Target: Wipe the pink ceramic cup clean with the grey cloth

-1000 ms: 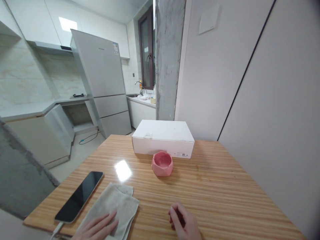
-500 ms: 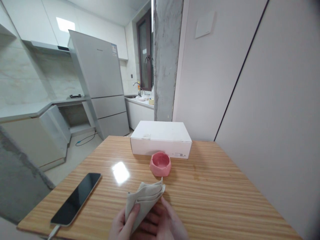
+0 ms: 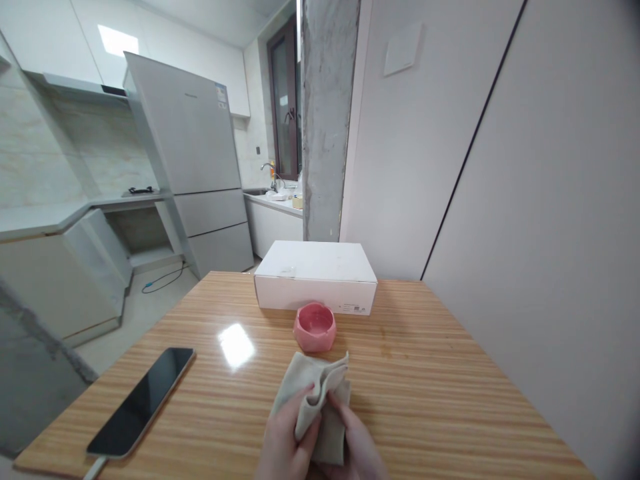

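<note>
Smartphone (image 3: 140, 403) is laid face up near the left edge of the wooden table (image 3: 425, 413), its long axis slanting, with a white charging cable (image 3: 96, 467) led off its near end past the table edge, seemingly for charging. Left hand (image 3: 287, 440) is closed on a beige folded cloth (image 3: 320, 400), the fingers bent round its left side; right hand (image 3: 356, 448) is closed on its lower right, so the layers appear pinched together. Cloth is held at the near edge, long axis almost upright, folded top pointing toward a pink faceted ceramic bowl (image 3: 315, 330), set just before a white cardboard box (image 3: 315, 277) at the far edge
</note>
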Tool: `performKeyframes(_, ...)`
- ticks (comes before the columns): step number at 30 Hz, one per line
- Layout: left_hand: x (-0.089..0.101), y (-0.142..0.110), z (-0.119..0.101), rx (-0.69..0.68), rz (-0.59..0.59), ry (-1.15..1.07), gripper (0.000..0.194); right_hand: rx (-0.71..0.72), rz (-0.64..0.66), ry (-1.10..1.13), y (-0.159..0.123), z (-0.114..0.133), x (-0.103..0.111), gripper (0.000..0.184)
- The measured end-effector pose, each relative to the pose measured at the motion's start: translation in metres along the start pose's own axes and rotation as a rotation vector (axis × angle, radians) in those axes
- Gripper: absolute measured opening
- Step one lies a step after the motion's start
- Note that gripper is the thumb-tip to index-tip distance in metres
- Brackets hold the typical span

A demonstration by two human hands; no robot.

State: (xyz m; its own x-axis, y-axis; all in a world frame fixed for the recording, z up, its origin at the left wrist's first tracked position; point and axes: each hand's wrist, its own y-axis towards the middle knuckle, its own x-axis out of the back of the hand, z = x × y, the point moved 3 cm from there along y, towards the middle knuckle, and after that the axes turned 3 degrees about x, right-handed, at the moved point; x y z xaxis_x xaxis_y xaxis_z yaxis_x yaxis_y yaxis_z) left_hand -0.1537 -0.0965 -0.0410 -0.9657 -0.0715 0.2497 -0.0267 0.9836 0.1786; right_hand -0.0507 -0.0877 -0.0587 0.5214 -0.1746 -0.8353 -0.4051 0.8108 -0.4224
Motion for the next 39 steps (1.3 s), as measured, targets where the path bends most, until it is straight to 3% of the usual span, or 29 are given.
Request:
performKeyframes(2, -0.002, 0.002, -0.003, -0.016, -0.015, 0.002, 0.037, 0.044, 0.009, -0.013, -0.001, -0.001, 0.0, 0.031)
performKeyframes(4, 0.0, 0.007, -0.005, 0.073, -0.081, -0.006, 0.039, 0.068, -0.021, -0.039, -0.001, -0.001, 0.004, 0.036)
performKeyframes(7, 0.008, 0.015, -0.005, 0.236, -0.241, -0.07, 0.048, 0.11, -0.112, -0.081, -0.002, 0.0, 0.017, 0.045)
performKeyframes(9, 0.013, 0.018, -0.003, 0.27, -0.357, -0.097, 0.049, 0.163, -0.162, -0.111, -0.003, 0.002, 0.025, 0.047)
performKeyframes(10, 0.014, 0.018, -0.001, 0.248, -0.411, -0.087, 0.046, 0.185, -0.176, -0.126, -0.004, 0.002, 0.028, 0.047)
performKeyframes(12, 0.014, 0.017, 0.003, 0.071, -0.441, -0.007, 0.038, 0.224, -0.161, -0.143, -0.005, 0.004, 0.029, 0.044)
performKeyframes(14, 0.006, 0.014, 0.003, -0.234, -0.297, 0.151, 0.042, 0.261, -0.094, -0.126, -0.005, 0.005, 0.026, 0.039)
performKeyframes(16, -0.007, 0.01, 0.004, -0.497, -0.044, 0.358, 0.064, 0.279, -0.026, -0.093, -0.005, 0.007, 0.021, 0.036)
performKeyframes(17, -0.013, 0.008, 0.006, -0.565, 0.068, 0.459, 0.074, 0.28, -0.005, -0.083, -0.005, 0.009, 0.019, 0.036)
performKeyframes(19, -0.021, 0.006, 0.008, -0.599, 0.215, 0.619, 0.09, 0.262, 0.011, -0.069, -0.007, 0.011, 0.017, 0.041)
performKeyframes(22, -0.025, 0.006, 0.01, -0.579, 0.299, 0.756, 0.095, 0.212, 0.019, -0.007, -0.012, 0.017, 0.018, 0.051)
performKeyframes(25, -0.024, 0.006, 0.012, -0.651, 0.385, 0.766, 0.087, 0.088, 0.029, 0.06, -0.015, 0.021, 0.018, 0.051)
performKeyframes(29, -0.021, 0.005, 0.013, -0.768, 0.518, 0.621, 0.065, -0.05, 0.011, 0.068, -0.017, 0.024, 0.016, 0.033)
performKeyframes(32, -0.016, 0.002, 0.004, -0.717, 0.607, 0.437, 0.048, -0.101, 0.021, 0.033, -0.02, 0.03, 0.015, 0.032)
performKeyframes(34, -0.009, 0.005, -0.01, -0.59, 0.587, 0.298, 0.033, -0.089, 0.017, 0.001, -0.023, 0.04, 0.016, 0.04)
performKeyframes(36, 0.002, 0.018, -0.026, -0.427, 0.434, 0.198, 0.025, 0.0, -0.048, -0.037, -0.028, 0.056, 0.021, 0.046)
performKeyframes(39, 0.02, 0.055, -0.038, -0.246, 0.12, 0.142, 0.049, 0.239, -0.247, -0.11, -0.035, 0.091, 0.031, 0.048)
